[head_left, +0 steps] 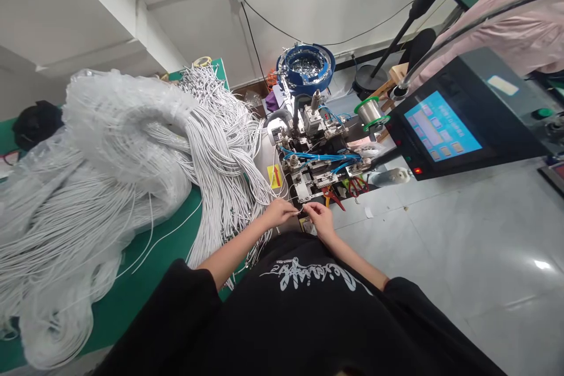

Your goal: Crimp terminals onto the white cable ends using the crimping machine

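Observation:
Both hands meet at the front edge of a metal machine point(304, 182), their fingertips close together. My left hand point(279, 212) is closed, pinching a thin white cable point(300, 210). Fingers pressed together, my right hand point(319, 218) grips the same cable close to its end. The cable's tip is too small to make out. Left of the machine, a large bundle of white cables point(220, 153) hangs over a green table point(154, 247). A yellow label with a red arrow point(274, 176) lies just beyond my left hand.
A blue bowl feeder point(305, 67) stands behind the machine, with a solder wire spool point(371, 113) to its right. A control box with a lit screen point(443, 126) juts in at right. Orange-handled pliers point(332, 197) lie by my right hand. A person in pink point(506, 29) is at upper right.

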`<move>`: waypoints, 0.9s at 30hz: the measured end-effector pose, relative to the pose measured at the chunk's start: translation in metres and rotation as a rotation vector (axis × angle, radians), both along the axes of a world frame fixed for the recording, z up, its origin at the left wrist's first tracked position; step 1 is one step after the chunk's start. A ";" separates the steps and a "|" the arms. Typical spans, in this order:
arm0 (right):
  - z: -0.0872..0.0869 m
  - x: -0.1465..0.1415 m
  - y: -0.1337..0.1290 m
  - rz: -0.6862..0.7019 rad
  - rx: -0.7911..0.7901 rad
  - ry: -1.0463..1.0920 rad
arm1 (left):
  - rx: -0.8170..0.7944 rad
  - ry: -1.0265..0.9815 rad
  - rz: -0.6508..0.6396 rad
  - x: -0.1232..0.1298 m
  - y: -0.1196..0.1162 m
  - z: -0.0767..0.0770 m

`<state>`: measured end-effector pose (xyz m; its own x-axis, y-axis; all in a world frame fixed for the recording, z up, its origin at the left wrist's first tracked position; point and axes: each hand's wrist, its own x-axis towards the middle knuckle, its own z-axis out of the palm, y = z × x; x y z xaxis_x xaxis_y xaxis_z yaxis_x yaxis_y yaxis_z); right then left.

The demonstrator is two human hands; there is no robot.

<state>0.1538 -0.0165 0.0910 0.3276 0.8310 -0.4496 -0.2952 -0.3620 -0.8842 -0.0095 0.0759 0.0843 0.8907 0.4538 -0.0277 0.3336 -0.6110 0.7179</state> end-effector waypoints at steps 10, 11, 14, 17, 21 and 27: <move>0.005 -0.007 0.002 0.075 0.022 -0.007 | 0.008 0.012 0.030 0.004 -0.003 0.006; 0.006 -0.008 0.002 0.094 0.021 -0.008 | 0.007 0.018 0.024 0.004 -0.004 0.008; 0.008 -0.007 0.002 0.147 0.014 -0.034 | 0.000 0.018 0.003 0.003 -0.005 0.010; 0.010 -0.006 0.002 0.167 0.025 -0.064 | 0.004 0.003 0.011 0.002 -0.005 0.008; 0.011 -0.007 0.002 0.170 0.040 -0.111 | 0.033 -0.016 0.019 0.001 -0.006 0.003; 0.014 -0.008 0.002 0.200 0.067 -0.271 | 0.065 -0.001 0.019 0.003 -0.006 0.004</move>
